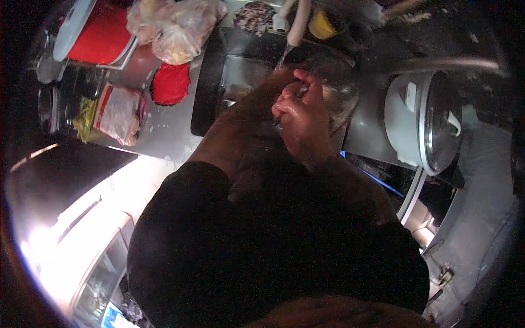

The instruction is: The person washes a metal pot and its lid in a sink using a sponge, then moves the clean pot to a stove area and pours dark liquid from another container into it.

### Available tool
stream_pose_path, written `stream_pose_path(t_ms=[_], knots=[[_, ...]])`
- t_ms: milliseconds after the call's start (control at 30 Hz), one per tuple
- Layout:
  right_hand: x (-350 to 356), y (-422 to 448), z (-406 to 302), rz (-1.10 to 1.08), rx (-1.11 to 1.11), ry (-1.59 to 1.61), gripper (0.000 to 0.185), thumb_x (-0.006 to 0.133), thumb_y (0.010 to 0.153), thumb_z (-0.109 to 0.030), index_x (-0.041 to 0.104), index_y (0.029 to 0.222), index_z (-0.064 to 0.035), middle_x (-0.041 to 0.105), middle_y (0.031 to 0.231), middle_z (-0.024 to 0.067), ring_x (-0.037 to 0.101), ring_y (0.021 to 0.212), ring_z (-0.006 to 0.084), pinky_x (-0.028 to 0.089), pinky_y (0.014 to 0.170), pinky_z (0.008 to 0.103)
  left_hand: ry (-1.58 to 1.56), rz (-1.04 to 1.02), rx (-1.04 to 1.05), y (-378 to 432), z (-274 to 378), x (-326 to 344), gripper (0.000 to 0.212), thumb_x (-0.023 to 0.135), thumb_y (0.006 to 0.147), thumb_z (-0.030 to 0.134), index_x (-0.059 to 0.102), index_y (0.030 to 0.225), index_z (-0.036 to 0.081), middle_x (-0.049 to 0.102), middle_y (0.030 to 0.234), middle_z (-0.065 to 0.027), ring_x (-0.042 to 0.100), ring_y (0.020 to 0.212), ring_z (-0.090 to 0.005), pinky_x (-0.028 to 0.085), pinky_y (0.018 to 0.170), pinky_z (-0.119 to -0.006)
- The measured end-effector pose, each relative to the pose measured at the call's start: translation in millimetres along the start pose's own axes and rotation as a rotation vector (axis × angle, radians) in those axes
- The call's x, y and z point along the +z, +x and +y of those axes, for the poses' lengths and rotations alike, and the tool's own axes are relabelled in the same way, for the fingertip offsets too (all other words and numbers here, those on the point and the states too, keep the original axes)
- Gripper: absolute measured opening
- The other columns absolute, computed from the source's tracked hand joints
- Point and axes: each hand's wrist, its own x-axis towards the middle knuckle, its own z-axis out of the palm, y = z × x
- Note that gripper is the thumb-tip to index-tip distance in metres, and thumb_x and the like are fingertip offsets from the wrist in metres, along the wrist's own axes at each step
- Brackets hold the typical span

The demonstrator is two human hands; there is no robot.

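My left forearm reaches across the double-basin steel sink [201,90] to below the faucet spout [297,28], where water runs down. My left hand [293,76] is dark and blurred there, its fingers hidden. My right hand [305,119] is wet, with fingers curled around a thin dark object [277,122]; only a small end of it shows below the fingers, too little to name. Beneath and beyond my right hand lies a pale, rounded item [342,102] in the right basin, partly covered and too dim to identify.
Left of the sink are a red cloth [170,84], a plastic-wrapped package [119,115], clear bags of pale food [176,30] and a red container [100,33]. Behind it lie a speckled scrubber [254,18] and a yellow item [322,25]. A lidded white pot [418,121] stands right.
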Motion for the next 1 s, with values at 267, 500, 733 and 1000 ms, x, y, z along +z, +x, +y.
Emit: stream_pose_path(t_ms=[267, 500, 733, 1000], knots=[[-11, 1, 1, -0.156, 0.133, -0.407, 0.052, 0.053, 0.074, 0.009, 0.033, 0.121, -0.0046, 0.044, 0.086, 0.0023, 0.044, 0.071, 0.0099, 0.043, 0.063, 0.0283, -0.229, -0.077, -0.021, -7, 29, 21, 0.032, 0.055, 0.089, 0.025, 0.058, 0.112, 0.004, 0.064, 0.101, -0.0140, 0.063, 0.090, -0.0277, 0.052, 0.074, -0.039], [17, -2, -6, -0.283, 0.191, -0.451, 0.048, 0.051, 0.073, 0.008, 0.035, 0.116, -0.0050, 0.044, 0.085, 0.0013, 0.043, 0.073, 0.0091, 0.040, 0.063, 0.0265, -0.834, -0.128, -0.075, -10, -8, 8, 0.031, 0.053, 0.089, 0.021, 0.056, 0.114, 0.004, 0.063, 0.106, -0.0131, 0.062, 0.093, -0.0280, 0.052, 0.076, -0.040], [-26, 6, 31, -0.512, 0.216, -0.602, 0.034, 0.058, 0.074, -0.005, 0.044, 0.105, -0.0056, 0.046, 0.073, 0.0009, 0.044, 0.065, 0.0096, 0.038, 0.058, 0.0281, -1.485, -0.234, -0.138, -62, -79, -33, 0.030, 0.052, 0.089, 0.016, 0.054, 0.116, 0.003, 0.061, 0.110, -0.0122, 0.061, 0.096, -0.0282, 0.052, 0.077, -0.041], [-168, 65, 110, -0.519, -0.090, -0.954, 0.019, 0.061, 0.072, -0.006, 0.050, 0.087, -0.0061, 0.048, 0.068, 0.0031, 0.049, 0.064, 0.0135, 0.041, 0.059, 0.0291, -1.261, 0.283, -0.334, -90, -93, -65, 0.029, 0.073, 0.080, 0.023, 0.062, 0.099, 0.004, 0.063, 0.082, -0.0058, 0.061, 0.076, -0.0167, 0.051, 0.068, -0.036]])
